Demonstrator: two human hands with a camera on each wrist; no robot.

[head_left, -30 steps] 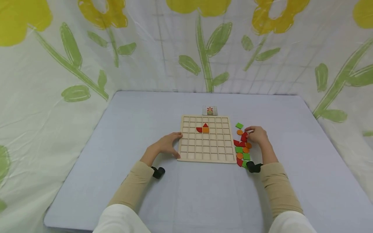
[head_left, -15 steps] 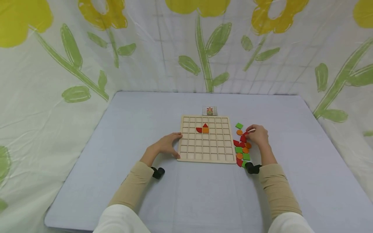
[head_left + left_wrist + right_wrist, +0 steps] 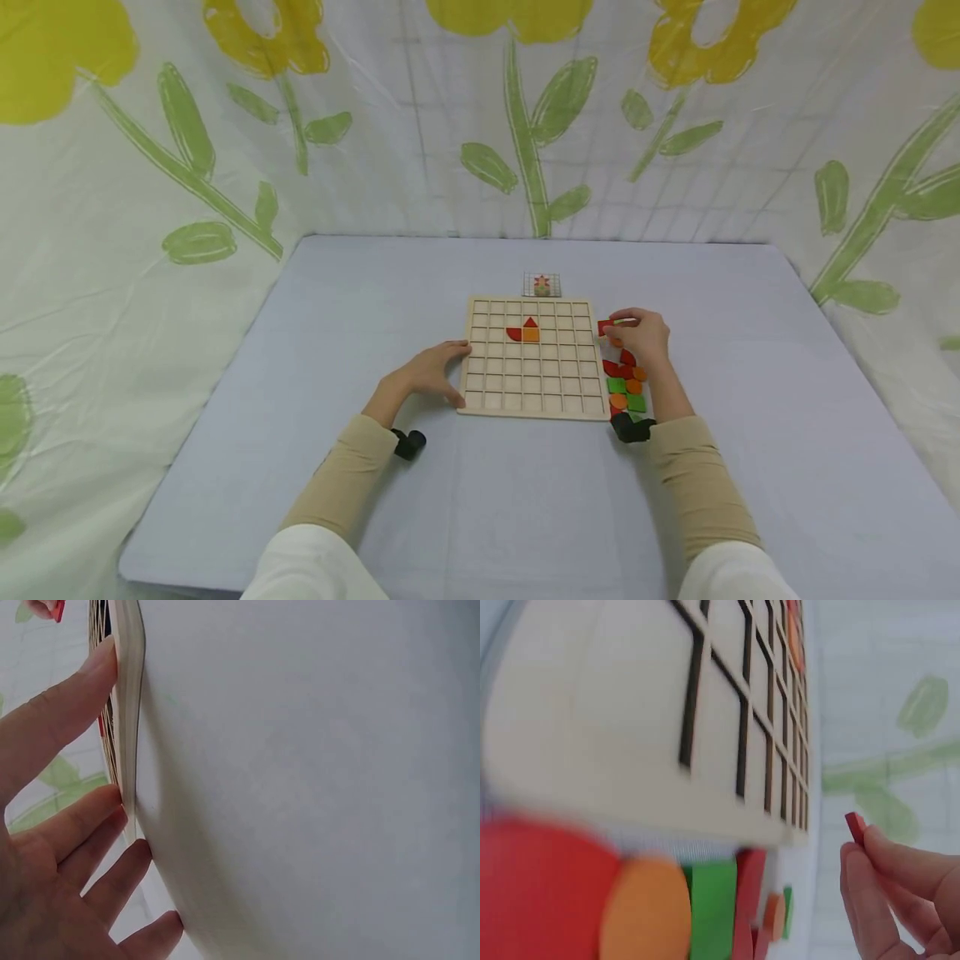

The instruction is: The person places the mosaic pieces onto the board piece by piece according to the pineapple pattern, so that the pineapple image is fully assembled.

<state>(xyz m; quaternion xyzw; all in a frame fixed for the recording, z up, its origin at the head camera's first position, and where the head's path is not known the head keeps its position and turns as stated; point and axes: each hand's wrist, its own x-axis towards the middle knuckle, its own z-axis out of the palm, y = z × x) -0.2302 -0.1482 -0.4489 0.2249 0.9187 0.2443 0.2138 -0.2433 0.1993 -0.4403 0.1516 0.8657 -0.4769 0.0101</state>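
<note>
My left hand (image 3: 427,372) touches the left edge of the wooden grid board (image 3: 541,382), its thumb and fingers spread apart along that side. Between thumb and fingers my right hand (image 3: 643,337) pinches a small red tile (image 3: 857,826), held above the table just off the board's right edge. The head view does not settle the tile's exact shape. On the board, a red triangle (image 3: 530,322) sits above an orange square (image 3: 531,335), with a red quarter circle (image 3: 513,334) left of the square.
A small pattern card (image 3: 542,285) lies behind the board. Along its right side are several loose tiles, among them a green square (image 3: 636,403), an orange circle (image 3: 640,374) and a red piece (image 3: 627,357). A flowered curtain (image 3: 390,167) hangs behind the table.
My right hand has lifted the red tile from the loose pieces and carried it left, toward the board. The left hand stays at the board's edge.
</note>
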